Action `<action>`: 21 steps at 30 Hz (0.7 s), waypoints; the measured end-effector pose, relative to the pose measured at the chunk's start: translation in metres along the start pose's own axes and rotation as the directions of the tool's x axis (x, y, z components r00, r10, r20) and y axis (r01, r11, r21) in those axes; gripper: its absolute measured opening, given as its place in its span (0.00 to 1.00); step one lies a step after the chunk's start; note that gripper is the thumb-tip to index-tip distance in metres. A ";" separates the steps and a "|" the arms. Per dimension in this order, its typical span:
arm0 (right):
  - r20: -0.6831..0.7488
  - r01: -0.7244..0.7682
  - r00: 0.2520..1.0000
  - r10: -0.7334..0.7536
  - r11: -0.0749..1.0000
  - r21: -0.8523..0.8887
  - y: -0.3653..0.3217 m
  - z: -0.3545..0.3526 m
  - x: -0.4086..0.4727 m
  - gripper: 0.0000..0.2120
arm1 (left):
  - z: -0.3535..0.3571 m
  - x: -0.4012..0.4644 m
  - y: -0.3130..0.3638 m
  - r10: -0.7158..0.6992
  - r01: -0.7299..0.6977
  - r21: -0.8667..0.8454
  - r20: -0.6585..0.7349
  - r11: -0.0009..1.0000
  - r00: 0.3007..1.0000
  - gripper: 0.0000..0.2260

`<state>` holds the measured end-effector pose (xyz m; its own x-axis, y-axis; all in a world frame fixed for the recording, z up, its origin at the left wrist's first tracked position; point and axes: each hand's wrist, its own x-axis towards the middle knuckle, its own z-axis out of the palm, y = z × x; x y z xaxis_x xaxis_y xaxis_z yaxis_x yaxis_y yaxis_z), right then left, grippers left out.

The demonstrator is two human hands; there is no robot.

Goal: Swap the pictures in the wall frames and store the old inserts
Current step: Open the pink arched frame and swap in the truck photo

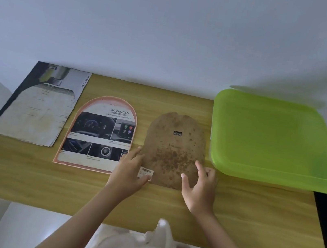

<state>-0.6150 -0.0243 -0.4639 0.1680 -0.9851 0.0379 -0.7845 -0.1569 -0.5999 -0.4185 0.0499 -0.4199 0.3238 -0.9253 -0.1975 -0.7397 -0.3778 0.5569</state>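
I steady the arched backing board (173, 149) flat on the table (21, 176) with my left hand (129, 172) and right hand (200, 185), fingers spread and loose, beside the arched frame (97, 132), likely readying it for refitting.

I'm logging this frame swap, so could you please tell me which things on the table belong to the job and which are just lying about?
Part of the job:
- arched frame holding a car brochure picture
- brown backing board, under both hands: left hand, right hand
- brochure stack, probably inserts
- green lidded box, probably for storage

Lying about:
- nothing that I can see, only the wooden table
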 end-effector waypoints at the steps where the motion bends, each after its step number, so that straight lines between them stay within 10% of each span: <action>1: -0.014 0.036 0.999 -0.036 0.999 0.007 -0.007 0.004 0.000 0.24 | -0.006 0.001 -0.004 0.016 -0.016 -0.012 -0.018 1.000 1.000 0.27; 11: 0.158 0.202 0.967 -0.201 0.979 0.008 -0.136 0.075 0.035 0.23 | -0.095 0.008 -0.115 -0.125 0.126 -0.002 -0.104 0.992 0.987 0.31; 21: 0.366 0.241 0.921 -0.132 0.933 -0.268 -0.197 0.115 0.088 0.31 | -0.129 0.024 -0.200 -0.111 0.094 0.128 0.128 0.987 0.986 0.50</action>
<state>-0.3769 -0.0723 -0.4346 0.4774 -0.8604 -0.1785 -0.8513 -0.4025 -0.3366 -0.1873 0.1080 -0.4321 0.3257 -0.8746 -0.3592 -0.7752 -0.4646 0.4281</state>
